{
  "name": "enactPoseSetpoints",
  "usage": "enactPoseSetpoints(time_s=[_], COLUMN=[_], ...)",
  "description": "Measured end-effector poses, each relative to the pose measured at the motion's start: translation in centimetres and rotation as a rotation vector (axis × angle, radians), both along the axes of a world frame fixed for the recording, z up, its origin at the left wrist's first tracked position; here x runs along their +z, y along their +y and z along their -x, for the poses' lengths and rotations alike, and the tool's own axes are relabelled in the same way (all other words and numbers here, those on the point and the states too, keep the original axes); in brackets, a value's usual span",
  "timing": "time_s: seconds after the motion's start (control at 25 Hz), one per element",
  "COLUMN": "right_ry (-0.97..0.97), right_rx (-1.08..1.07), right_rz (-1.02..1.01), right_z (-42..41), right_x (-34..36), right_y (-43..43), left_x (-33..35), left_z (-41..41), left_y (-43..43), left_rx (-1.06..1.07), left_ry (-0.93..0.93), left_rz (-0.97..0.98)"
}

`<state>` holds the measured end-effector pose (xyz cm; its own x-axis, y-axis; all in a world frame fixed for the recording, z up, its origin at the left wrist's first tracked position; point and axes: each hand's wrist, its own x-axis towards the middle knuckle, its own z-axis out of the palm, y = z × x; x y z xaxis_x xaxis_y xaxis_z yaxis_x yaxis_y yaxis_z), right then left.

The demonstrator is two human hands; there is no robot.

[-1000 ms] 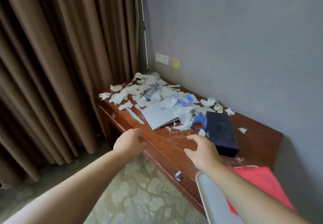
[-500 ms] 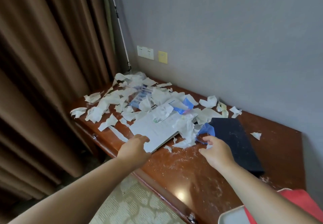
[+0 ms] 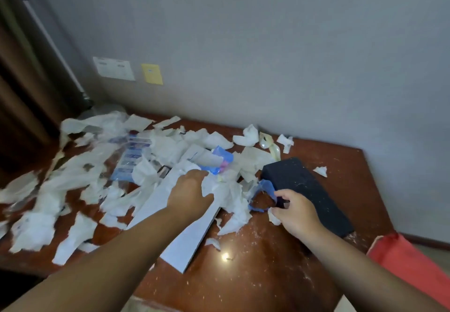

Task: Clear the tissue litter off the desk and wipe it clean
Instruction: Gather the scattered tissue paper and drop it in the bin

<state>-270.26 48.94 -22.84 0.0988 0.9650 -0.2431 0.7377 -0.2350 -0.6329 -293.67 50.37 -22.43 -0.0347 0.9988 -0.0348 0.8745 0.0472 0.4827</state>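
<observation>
Torn white tissue litter (image 3: 73,189) covers the left and middle of the reddish wooden desk (image 3: 267,275). My left hand (image 3: 190,194) lies on a flat white box (image 3: 185,243), and its fingers and thumb close round a crumpled tissue (image 3: 226,194). To the right, my right hand (image 3: 294,211) curls its fingers on a small white tissue scrap (image 3: 274,218). It is right beside a torn blue plastic ring (image 3: 263,194), and I cannot tell whether it touches the ring. Fine white crumbs dust the desk's front.
A dark navy box (image 3: 309,194) lies just behind my right hand. A blue wrapper (image 3: 220,163) and a blue printed packet (image 3: 129,160) lie among the tissues. A red cloth (image 3: 409,263) is at the lower right. Brown curtain (image 3: 24,92) hangs left; grey wall with sockets (image 3: 114,68) behind.
The view has moved closer over the desk. My left hand went from the desk's front edge onto the white box and tissue. My right hand reached the blue ring and took a scrap.
</observation>
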Motion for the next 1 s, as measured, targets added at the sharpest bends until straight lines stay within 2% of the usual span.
enactPoseSetpoints(time_s=[0.28, 0.4, 0.52, 0.76, 0.88, 1.0], right_ry=[-0.026, -0.026, -0.114, -0.048, -0.043, -0.124], right_rx=[-0.178, -0.261, -0.306, -0.502, -0.611, -0.527], right_rz=[-0.018, -0.013, -0.008, -0.038, 0.006, 0.081], right_z=[3.9, 4.4, 2.6, -5.6, -10.8, -14.3], right_x=[1.2, 1.3, 2.0, 0.5, -1.9, -4.5], right_y=[1.9, 2.5, 3.1, 8.0, 12.1, 16.9], left_x=[1.2, 1.0, 1.1, 0.5, -0.1, -0.8], left_z=[3.1, 1.7, -0.1, -0.9, -1.8, -3.0], left_y=[9.5, 11.2, 11.8, 16.8, 18.6, 21.0], left_rx=[-0.205, -0.261, -0.315, -0.213, -0.112, -0.043], left_ry=[-0.098, -0.156, -0.188, -0.146, -0.097, -0.048], left_rz=[-0.095, -0.056, -0.015, -0.055, 0.001, 0.030])
